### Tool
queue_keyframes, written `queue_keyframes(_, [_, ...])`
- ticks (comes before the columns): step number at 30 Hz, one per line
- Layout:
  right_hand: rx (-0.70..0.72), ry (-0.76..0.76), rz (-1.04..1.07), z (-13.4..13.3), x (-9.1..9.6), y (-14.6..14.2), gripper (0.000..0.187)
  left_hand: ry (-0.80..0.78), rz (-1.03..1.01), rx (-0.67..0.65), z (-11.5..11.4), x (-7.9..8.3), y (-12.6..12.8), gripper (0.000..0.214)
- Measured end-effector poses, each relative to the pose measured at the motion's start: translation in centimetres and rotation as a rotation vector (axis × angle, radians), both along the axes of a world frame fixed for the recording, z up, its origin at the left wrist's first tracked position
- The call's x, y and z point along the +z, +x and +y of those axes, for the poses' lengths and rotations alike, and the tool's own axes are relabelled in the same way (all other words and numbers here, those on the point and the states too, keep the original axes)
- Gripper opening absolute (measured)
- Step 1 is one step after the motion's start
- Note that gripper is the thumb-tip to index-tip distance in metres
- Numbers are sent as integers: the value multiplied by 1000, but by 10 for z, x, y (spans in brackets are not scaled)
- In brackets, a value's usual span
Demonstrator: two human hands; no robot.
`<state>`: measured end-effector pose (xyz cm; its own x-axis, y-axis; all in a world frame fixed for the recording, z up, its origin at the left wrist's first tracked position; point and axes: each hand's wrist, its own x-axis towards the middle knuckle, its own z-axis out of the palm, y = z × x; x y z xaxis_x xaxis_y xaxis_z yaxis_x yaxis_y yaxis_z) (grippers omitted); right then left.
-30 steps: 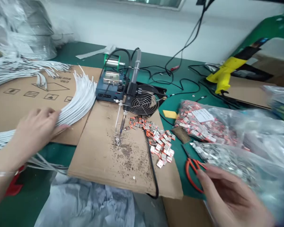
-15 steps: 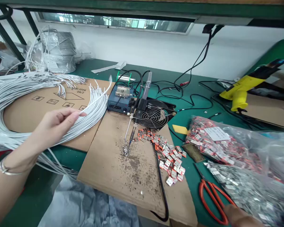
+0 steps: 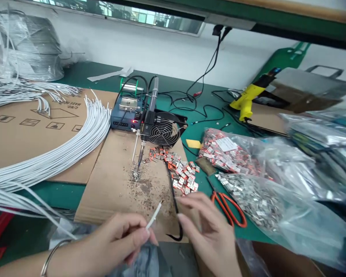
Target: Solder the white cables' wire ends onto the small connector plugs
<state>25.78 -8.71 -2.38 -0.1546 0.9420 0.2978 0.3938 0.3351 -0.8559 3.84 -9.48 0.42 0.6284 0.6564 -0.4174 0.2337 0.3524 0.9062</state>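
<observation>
Between thumb and forefinger, my left hand (image 3: 127,234) pinches a white cable (image 3: 154,216), its bare end pointing up and to the right. My right hand (image 3: 209,232) hovers just right of that end, thumb and fingers apart, holding nothing. Beyond both hands a pile of orange-and-silver USB connectors (image 3: 184,173) lies on the cardboard (image 3: 103,188). A soldering iron (image 3: 147,123) is clamped tip-down over a small heap of solder bits (image 3: 135,174). To the left spreads a thick bundle of white cables (image 3: 75,150).
Orange-handled scissors (image 3: 227,207) lie right of the cardboard, beside bags of connectors (image 3: 230,154) and metal shells (image 3: 253,200). Behind the iron are a blue soldering station (image 3: 127,119) and a black fan (image 3: 164,132). A yellow tool (image 3: 249,100) stands at the back right.
My left hand has come down and right from the cable bundle with one cable in its pinch. My right hand has moved from beside the scissors to near the cable end. The view has shifted right.
</observation>
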Motion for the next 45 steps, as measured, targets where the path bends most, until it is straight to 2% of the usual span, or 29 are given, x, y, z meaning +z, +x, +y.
queue_keyframes(2, [122, -53, 43, -1, 9, -15, 20, -10, 63, -24, -7, -7, -5, 38])
queue_keyframes(4, [183, -126, 104, -2, 14, -27, 7, -62, 105, -56, -12, -10, -8, 41])
queue_keyframes(6, [211, -190, 161, -2, 15, -36, 9, -116, 87, -30, -15, -14, -8, 39])
queue_keyframes(10, [284, -359, 361, -6, 3, -50, 18, -159, -109, 175, -16, -24, 0, 36])
queue_keyframes(14, [301, -652, 883, -9, -12, -62, 30, -231, -304, 329, -14, -28, 9, 44])
queue_keyframes(16, [268, -632, 972, -7, -15, -64, 26, -252, -350, 372, -12, -28, 9, 42])
queue_keyframes(18, [255, -516, 821, -5, -11, -62, 16, -249, -345, 407, -12, -29, 8, 41])
queue_keyframes(20, [280, -392, 539, -2, -1, -56, 6, -207, -295, 411, -12, -28, 4, 41])
queue_keyframes(22, [323, -297, 282, 2, 10, -49, 3, -58, -204, 383, -13, -28, 0, 35])
queue_keyframes(24, [373, -242, 130, 6, 19, -44, 7, 162, -95, 346, -13, -27, -5, 24])
queue_keyframes(26, [420, -250, 142, 9, 20, -42, 8, 287, -46, 323, -13, -27, -7, 16])
queue_keyframes(27, [425, -273, 211, 9, 18, -44, 9, 264, -61, 325, -13, -27, -8, 15])
queue_keyframes(32, [352, -411, 786, 1, -8, -69, 12, -193, -331, 410, -8, -27, 1, 27])
queue_keyframes(35, [334, -474, 1004, -3, -17, -82, 10, -284, -427, 417, -7, -26, 4, 31])
queue_keyframes(38, [264, -464, 1132, 0, -16, -78, 14, -269, -386, 376, -7, -24, 1, 30])
queue_keyframes(39, [219, -420, 1108, 3, -14, -73, 15, -236, -349, 378, -7, -24, -1, 30])
queue_keyframes(41, [168, -326, 899, 6, -9, -62, 10, -139, -253, 406, -7, -22, -4, 31])
queue_keyframes(42, [173, -286, 742, 7, -7, -57, 5, -72, -197, 420, -6, -22, -5, 30])
queue_keyframes(45, [247, -238, 361, 6, -1, -49, 9, 187, 15, 368, -5, -17, -8, 26])
